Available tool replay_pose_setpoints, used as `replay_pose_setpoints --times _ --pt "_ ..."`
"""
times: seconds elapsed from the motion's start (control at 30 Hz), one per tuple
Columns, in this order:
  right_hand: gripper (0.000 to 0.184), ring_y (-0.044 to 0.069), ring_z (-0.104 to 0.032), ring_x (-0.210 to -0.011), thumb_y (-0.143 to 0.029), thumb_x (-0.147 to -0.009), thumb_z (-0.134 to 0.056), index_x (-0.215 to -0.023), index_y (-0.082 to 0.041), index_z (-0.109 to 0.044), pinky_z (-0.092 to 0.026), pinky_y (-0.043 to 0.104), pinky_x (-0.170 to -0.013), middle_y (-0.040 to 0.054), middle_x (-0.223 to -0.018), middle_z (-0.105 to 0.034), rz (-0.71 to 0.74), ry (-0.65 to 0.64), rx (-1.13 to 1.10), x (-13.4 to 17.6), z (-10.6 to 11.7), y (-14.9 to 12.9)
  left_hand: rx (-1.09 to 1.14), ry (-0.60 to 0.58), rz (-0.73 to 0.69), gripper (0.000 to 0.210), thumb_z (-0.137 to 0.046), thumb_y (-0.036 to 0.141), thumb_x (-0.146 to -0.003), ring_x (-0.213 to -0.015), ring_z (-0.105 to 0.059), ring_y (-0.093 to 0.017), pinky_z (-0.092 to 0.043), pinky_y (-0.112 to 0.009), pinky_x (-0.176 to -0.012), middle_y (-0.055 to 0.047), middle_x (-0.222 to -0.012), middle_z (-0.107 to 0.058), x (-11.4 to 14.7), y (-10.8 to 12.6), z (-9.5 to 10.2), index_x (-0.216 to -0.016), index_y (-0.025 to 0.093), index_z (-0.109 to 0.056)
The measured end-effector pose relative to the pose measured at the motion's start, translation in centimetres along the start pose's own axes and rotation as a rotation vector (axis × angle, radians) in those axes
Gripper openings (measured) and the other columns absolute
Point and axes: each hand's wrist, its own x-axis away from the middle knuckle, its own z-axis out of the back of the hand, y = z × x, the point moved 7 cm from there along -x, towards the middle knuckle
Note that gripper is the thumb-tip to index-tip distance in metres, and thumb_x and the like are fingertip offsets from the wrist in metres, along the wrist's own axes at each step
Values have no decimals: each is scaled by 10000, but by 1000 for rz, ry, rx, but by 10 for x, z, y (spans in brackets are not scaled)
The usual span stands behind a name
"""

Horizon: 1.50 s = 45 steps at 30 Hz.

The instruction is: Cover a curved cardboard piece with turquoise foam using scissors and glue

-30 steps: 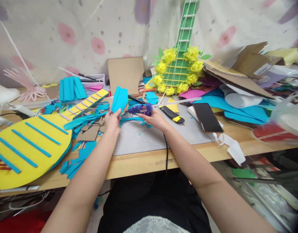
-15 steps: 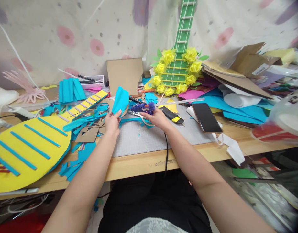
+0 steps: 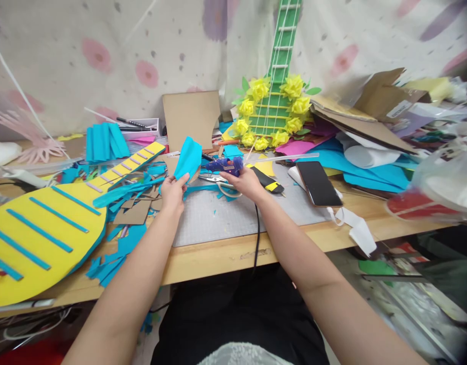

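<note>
Between the fingers of my left hand (image 3: 173, 192) is a piece of blue crepe paper (image 3: 188, 158), raised above the table, with a bit of brown cardboard showing at its edge. My right hand (image 3: 245, 181) is wrapped round a dark blue glue gun (image 3: 224, 166), its nozzle pointing left toward the blue paper. A clear glue stick (image 3: 290, 157) seems to stick out behind the gun. Below the gun lie scissors (image 3: 228, 190) with pale handles, on the grey cutting mat (image 3: 218, 223). A black and yellow utility knife (image 3: 269, 181) rests right of my right hand.
A yellow paper guitar (image 3: 54, 228) with blue strips lies at left among blue scraps (image 3: 115, 253). Against the curtain stands a green guitar (image 3: 281, 76) ringed with yellow flowers. At right are a phone (image 3: 319, 183), stacked paper and cardboard, and a plastic-wrapped tub (image 3: 427, 197).
The whole view has shifted slightly, so things on the table appear a little further left. Both hands keep their holds, and the scissors under the glue gun show more fully.
</note>
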Motion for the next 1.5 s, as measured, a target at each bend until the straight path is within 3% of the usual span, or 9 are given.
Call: replay_pose_setpoints --times 0.27,0.5,0.83,0.97,1.07,1.2,1.3,1.5 --pt "430 208 -626 -781 -555 -678 -604 -834 -160 -672 -464 310 -706 68 -762 -668 -49 19 48 0 7 0 -35 -18 -16 377 -760 170 -428 -445 -430 -33 -318 -177 -458 53 -609 -570 1 -1 -2 -688 167 -487" --pt "427 199 -620 -760 -553 -680 -603 -846 -164 -654 -461 302 -690 60 -732 -657 -62 31 46 -2 10 3 -69 -33 -24 389 -770 182 -431 -487 -458 -43 -338 -177 -480 45 -640 -568 -1 -4 -1 -697 170 -487" --pt "432 126 -552 -539 -582 -661 -600 -706 -153 -617 -440 264 -560 47 -635 -630 -117 85 -100 -1 24 10 -98 -117 86 368 -808 177 -421 -447 -453 -43 -350 -174 -459 47 -566 -548 3 -2 -7 -623 155 -502" --pt "434 83 -471 -442 -570 -674 -585 -724 -140 -611 -390 239 -458 44 -644 -624 -114 146 -181 -3 43 14 -85 -191 116 404 -836 214 -395 -434 -458 -39 -374 -177 -455 46 -570 -561 4 -1 -9 -647 147 -527" --pt "422 77 -467 -455 -535 -671 -594 -781 -129 -612 -387 233 -455 53 -683 -633 -124 264 -176 -6 73 23 -51 -205 132 417 -841 211 -402 -429 -468 -39 -408 -180 -467 51 -580 -565 4 -1 -10 -673 151 -531" --pt "491 118 -533 -546 -554 -609 -640 -838 -119 -637 -421 253 -509 81 -721 -647 -207 314 -12 -8 116 53 -23 -190 146 369 -820 198 -483 -432 -489 -49 -455 -199 -495 42 -606 -585 3 -1 -9 -708 157 -530" --pt "499 175 -591 -651 -557 -610 -640 -845 -118 -659 -450 292 -589 104 -746 -657 -272 319 181 -6 135 77 -12 -170 120 347 -804 189 -521 -438 -513 -60 -474 -213 -504 31 -625 -600 3 0 -9 -709 158 -514" --pt "521 258 -619 -864 -569 -669 -589 -923 -121 -662 -458 349 -729 157 -900 -670 -313 233 459 -2 128 85 -24 -191 26 364 -815 235 -495 -462 -550 -68 -508 -224 -530 18 -641 -613 5 2 -12 -706 139 -534"
